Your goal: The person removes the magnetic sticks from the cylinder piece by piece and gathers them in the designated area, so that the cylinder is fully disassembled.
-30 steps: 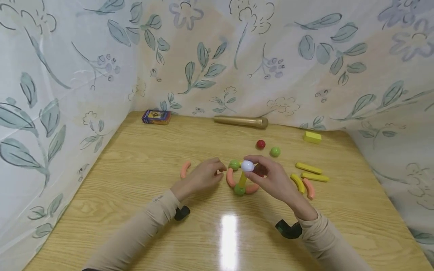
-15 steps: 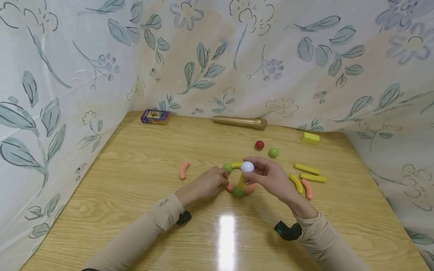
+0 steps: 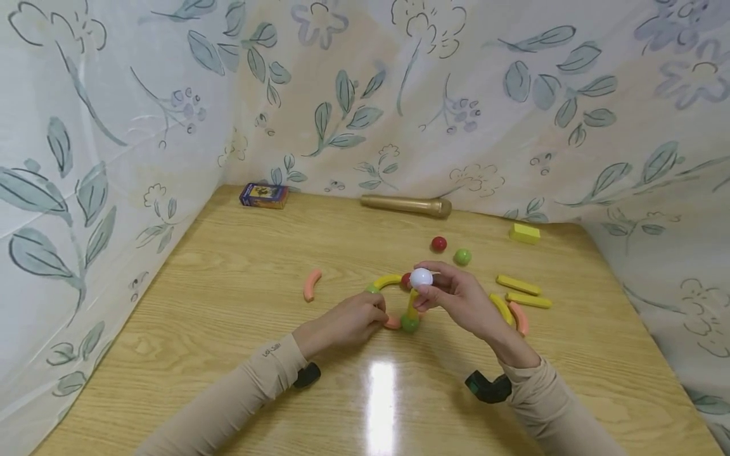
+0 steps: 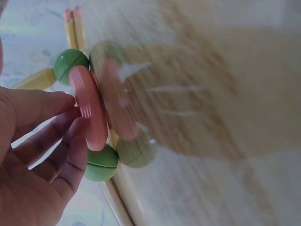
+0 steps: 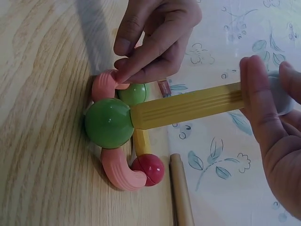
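Observation:
My left hand (image 3: 350, 316) pinches a pink curved stick (image 4: 90, 108) low over the wooden table. This stick lies between two green balls, the near green ball (image 5: 109, 123) and the far-left green ball (image 5: 133, 93). From the near ball a straight yellow stick (image 5: 188, 104) rises upright to a white ball (image 3: 421, 278). My right hand (image 3: 462, 304) holds that white ball between thumb and fingers. A second pink curved stick (image 5: 121, 170) runs from the near green ball to a red ball (image 5: 148, 169). Behind, a yellow curved stick (image 3: 388, 280) spans the red and far-left green balls.
Loose on the right lie yellow straight sticks (image 3: 529, 299), a yellow curved stick and a pink curved stick (image 3: 518, 318). A red ball (image 3: 438, 244), green ball (image 3: 462, 256), yellow block (image 3: 525, 234), gold microphone (image 3: 406, 205) and small box (image 3: 264, 196) sit farther back. Another pink stick (image 3: 312, 285) lies left.
My left hand has come in from the left and taken hold of the pink curved stick. The far-left green ball has shifted left and nearer. My right hand keeps holding the white ball.

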A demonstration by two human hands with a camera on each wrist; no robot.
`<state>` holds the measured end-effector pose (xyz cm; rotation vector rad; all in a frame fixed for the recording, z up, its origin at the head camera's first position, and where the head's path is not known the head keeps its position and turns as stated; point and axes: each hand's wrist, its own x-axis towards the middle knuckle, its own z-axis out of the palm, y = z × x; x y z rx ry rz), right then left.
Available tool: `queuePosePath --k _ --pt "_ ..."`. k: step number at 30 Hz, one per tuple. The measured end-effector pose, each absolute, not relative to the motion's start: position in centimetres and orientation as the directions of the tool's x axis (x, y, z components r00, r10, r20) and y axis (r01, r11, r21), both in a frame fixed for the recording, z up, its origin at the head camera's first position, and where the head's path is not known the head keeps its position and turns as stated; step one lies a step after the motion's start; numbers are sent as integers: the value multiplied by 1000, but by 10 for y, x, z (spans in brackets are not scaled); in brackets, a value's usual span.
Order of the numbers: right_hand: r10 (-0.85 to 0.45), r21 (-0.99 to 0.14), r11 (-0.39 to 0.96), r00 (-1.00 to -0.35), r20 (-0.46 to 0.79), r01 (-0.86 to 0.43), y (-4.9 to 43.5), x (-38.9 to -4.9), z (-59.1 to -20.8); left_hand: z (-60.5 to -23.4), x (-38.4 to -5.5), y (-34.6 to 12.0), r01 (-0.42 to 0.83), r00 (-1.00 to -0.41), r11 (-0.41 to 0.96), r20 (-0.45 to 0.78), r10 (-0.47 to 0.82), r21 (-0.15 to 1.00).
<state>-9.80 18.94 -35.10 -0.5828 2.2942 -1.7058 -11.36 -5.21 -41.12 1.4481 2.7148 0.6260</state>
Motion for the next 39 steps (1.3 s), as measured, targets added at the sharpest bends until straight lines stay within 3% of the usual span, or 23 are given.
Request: queuePosePath --k 4,7,13,20,24,28,31,33,36,39 --pt "-408 -946 265 -911 65 -187 194 -100 -349 -411 -114 -51 790 -581 499 172 795 357" --pt "-315 -881 408 -943 109 -238 204 -112 -349 -411 -114 -50 788 -582 499 173 794 359" --pt "-163 -536 798 -955 248 -276 233 -157 -376 -414 -112 -49 791 -580 507 154 800 342" --pt "-255 -140 938 -905 341 -317 243 -183 -414 -416 -108 -48 798 -573 499 170 802 338" --pt "-284 -45 945 -883 374 -323 240 -186 -419 -417 -107 -49 795 -579 504 174 797 336" --pt "-303 -68 927 -845 440 -368 235 -177 -416 -417 -107 -52 773 -620 539 215 755 335" --pt "-333 -214 867 -841 426 -451 224 -158 -408 -415 -110 -55 747 -663 589 272 697 309" --pt "-342 -397 791 -875 341 -464 215 -141 -401 -412 -114 -56 735 -678 623 303 669 269" --pt "-367 -644 667 -917 156 -376 206 -119 -394 -410 -119 -56 725 -686 659 307 660 202" --pt "-411 -739 595 -910 56 -315 196 -105 -393 -409 -122 -57 707 -706 682 236 667 186"
